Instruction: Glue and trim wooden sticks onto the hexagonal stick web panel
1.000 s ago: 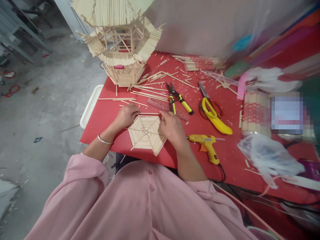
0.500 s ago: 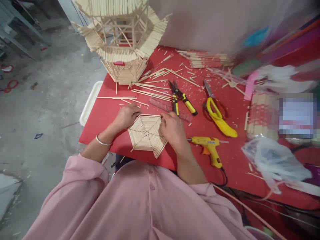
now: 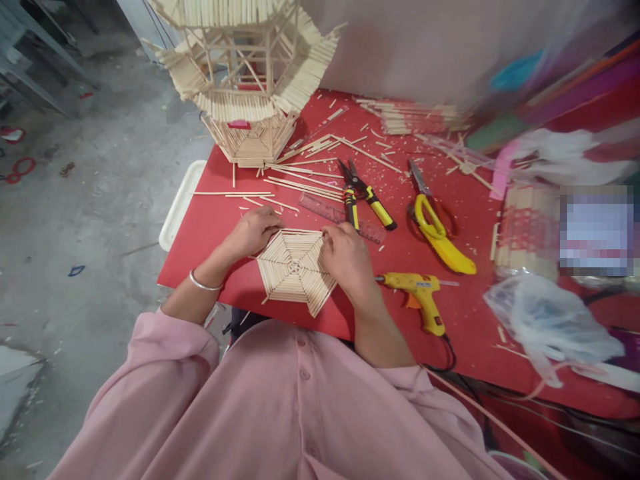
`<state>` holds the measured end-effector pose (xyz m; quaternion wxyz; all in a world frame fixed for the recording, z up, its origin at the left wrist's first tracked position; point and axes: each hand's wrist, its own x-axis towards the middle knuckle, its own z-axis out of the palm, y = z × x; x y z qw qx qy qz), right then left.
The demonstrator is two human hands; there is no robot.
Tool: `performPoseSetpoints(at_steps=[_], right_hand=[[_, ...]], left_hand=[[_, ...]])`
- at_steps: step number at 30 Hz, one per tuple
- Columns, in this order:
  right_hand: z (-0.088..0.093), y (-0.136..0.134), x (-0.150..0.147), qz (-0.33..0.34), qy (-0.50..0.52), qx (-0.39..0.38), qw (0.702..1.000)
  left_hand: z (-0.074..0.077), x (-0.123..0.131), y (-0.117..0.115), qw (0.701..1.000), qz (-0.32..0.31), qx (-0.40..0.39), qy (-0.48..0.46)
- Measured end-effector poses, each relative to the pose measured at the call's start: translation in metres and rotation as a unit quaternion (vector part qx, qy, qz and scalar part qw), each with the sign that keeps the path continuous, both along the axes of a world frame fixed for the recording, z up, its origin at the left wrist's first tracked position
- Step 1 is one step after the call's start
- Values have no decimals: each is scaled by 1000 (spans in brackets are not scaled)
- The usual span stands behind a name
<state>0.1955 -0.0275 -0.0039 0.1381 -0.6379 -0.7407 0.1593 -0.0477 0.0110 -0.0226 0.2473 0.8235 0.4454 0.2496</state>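
A hexagonal panel of thin wooden sticks (image 3: 295,280), laid in rings like a web, rests near the table's front edge. At its far left corner my left hand (image 3: 256,232) has its fingers closed on the rim. Opposite, my right hand (image 3: 347,257) curls over the far right corner, its fingers closed there and hiding part of the right side. A single stick lies along the panel's far edge between my fingertips. Just right of my right wrist lies a yellow hot glue gun (image 3: 420,293).
A tiered stick pagoda (image 3: 250,100) stands at the far left of the red table (image 3: 200,267). Beyond the panel lie loose sticks, a clear ruler (image 3: 323,208), snips (image 3: 363,197) and yellow-handled scissors (image 3: 435,230). Stick bundles (image 3: 527,230) and a plastic bag (image 3: 555,320) are on the right.
Both hands stay at the panel's far corners, and the panel keeps its place. Only a slight shift of the camera view shows.
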Motion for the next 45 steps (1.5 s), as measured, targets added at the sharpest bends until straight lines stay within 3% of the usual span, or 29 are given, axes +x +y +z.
performPoseSetpoints(at_steps=[37,41,45], right_hand=[[-2,1,2,-1,6,-2,1000],[6,-5,6,-4,21,12,1000],[29,-18,27,-14,17,18,1000]], left_hand=[[-1,0,2,1000,-1,-7,-13],[-1,0,2,1000,4,-5,-8],[-1,-1,2,1000,6,-6,-5]])
